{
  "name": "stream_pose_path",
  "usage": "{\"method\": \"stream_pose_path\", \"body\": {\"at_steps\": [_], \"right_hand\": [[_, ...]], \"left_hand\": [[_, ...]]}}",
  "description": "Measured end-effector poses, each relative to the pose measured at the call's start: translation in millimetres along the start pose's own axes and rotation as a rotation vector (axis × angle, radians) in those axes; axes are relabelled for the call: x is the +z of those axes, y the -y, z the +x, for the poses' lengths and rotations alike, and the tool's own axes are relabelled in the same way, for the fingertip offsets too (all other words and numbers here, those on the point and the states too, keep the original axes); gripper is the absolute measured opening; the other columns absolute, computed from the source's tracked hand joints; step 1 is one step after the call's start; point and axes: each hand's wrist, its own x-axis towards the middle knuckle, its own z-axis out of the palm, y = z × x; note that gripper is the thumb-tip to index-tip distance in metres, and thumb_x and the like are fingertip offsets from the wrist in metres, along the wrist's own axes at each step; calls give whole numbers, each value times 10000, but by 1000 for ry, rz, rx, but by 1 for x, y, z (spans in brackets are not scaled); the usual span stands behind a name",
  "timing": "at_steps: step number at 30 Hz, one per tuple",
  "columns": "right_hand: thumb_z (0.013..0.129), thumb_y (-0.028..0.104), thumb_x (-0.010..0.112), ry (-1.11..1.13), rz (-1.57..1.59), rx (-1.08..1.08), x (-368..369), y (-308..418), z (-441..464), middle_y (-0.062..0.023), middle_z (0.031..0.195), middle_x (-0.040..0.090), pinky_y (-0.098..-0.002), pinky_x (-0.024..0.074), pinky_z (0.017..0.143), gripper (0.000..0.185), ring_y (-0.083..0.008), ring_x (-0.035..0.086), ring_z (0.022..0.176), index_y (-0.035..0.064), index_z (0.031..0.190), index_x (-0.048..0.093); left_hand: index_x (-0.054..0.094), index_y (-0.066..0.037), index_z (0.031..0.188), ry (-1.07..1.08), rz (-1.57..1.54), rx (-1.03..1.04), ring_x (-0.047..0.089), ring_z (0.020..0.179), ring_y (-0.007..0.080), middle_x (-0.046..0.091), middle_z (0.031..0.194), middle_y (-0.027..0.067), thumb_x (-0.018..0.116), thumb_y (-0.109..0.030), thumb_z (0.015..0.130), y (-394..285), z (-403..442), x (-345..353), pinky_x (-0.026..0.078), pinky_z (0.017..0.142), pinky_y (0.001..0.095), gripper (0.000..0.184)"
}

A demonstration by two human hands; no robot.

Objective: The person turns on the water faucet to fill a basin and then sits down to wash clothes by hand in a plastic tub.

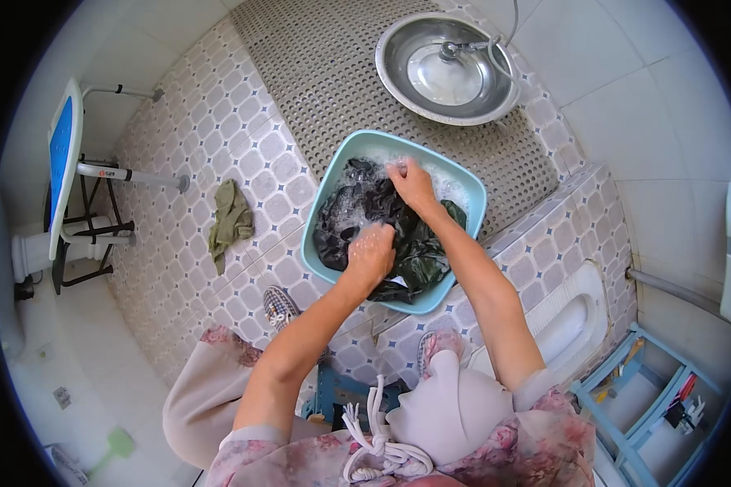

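A light blue plastic basin (pixel 310 235) holds soapy water and a dark, wet garment (pixel 339 231), with foam over parts of it. A darker green, shiny section of cloth (pixel 425 264) lies towards the basin's near right side; whether it belongs to the same garment I cannot tell. My left hand (pixel 371 253) is closed in a fist on the dark cloth near the middle, with suds on its skin. Farther back, my right hand (pixel 413 185) has its fingers bent together on the cloth by the foam. Both hands' fingertips are partly hidden.
Behind the basin, a metal bowl (pixel 390 89) with a shower head (pixel 449 51) stands on a perforated mat (pixel 300 73). An olive cloth (pixel 231 221) lies on the tiled floor. A folding chair (pixel 63 162), a squat toilet (pixel 581 308) and a blue rack (pixel 625 430) stand around.
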Motion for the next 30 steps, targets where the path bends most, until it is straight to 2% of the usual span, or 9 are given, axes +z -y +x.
{"method": "stream_pose_path", "body": {"at_steps": [3,6,10,12,14,15,19,26,30], "right_hand": [[768,584,694,60,-28,-165,-9,24,-5,-244,1268,596,-499,372,1049,789,-370,589,1153,25,1305,547],[774,553,693,259,-420,-185,-8,59,-10,-227,1206,638,-544,353,1044,699,-383,609,1111,67,1266,597],[780,404,669,307,-72,-316,1,42,-8,-217,981,684,-514,449,885,406,-411,624,1000,59,993,687],[767,368,664,412,-10,-306,-31,56,-28,-236,920,673,-473,479,814,358,-412,622,987,37,902,680],[756,316,686,252,105,-374,-50,58,-62,-239,840,644,-434,499,739,312,-409,630,804,18,846,663],[776,279,694,221,233,-360,-56,53,-76,-188,809,650,-403,498,719,277,-339,626,743,13,846,664],[843,126,703,309,852,-55,-102,67,-116,59,788,597,-235,456,671,123,-37,515,718,7,864,688],[860,63,629,76,1211,-232,-147,60,-94,-7,953,652,-239,485,843,151,-83,602,892,13,993,678],[891,80,618,7,1274,-8,-130,46,-74,-17,997,649,-229,483,806,202,-71,590,857,10,1076,656]], "left_hand": [[535,-64,886,-54,18,122,582,876,360,536,869,156,628,-89,799,-14,-16,-2,516,713,464,130],[565,-66,910,-17,23,155,590,893,357,550,889,151,636,-108,802,-22,-22,-15,520,722,455,135],[620,-74,1094,-99,-320,-12,594,986,328,619,1016,137,723,-154,751,-8,-28,-46,495,828,435,367],[586,-54,1160,-500,-114,155,573,1027,353,616,1066,162,751,-141,721,10,-20,-57,466,896,446,477],[545,-43,1227,-612,-37,97,551,1077,397,603,1093,201,783,-165,689,9,-9,-80,439,957,465,601],[476,-37,1349,-558,-22,89,538,1145,399,587,1175,224,835,-256,650,18,-3,-82,422,1001,458,816],[416,-31,1425,10,-489,-100,510,1209,425,556,1280,260,882,-463,579,38,9,-75,394,1041,457,1058],[420,-109,1452,44,-437,105,471,1258,427,559,1288,245,887,-460,582,-5,15,-106,374,1073,449,1049],[562,-9,1291,68,-299,-131,500,1213,383,588,1209,217,867,-444,609,-11,9,-84,393,1026,445,865]]}}
